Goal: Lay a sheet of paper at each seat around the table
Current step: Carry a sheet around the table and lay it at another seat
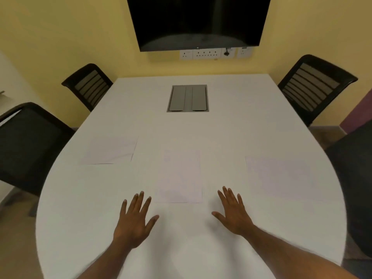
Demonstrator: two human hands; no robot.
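Three white sheets lie flat on the white table (181,127). The middle sheet (180,176) lies straight in front of me. A second sheet (110,150) lies at the left by the near left chair. A third sheet (281,176) lies at the right. My left hand (134,220) is spread flat with straight fingers over the tabletop just left of the middle sheet's near corner. My right hand (233,212) is spread the same way just right of that sheet. Neither hand holds anything.
Black mesh chairs stand around the table: near left (30,146), far left (88,85), far right (314,87), near right (354,178). A grey cable hatch (188,98) sits in the table's far middle. A dark screen (198,21) hangs on the yellow wall.
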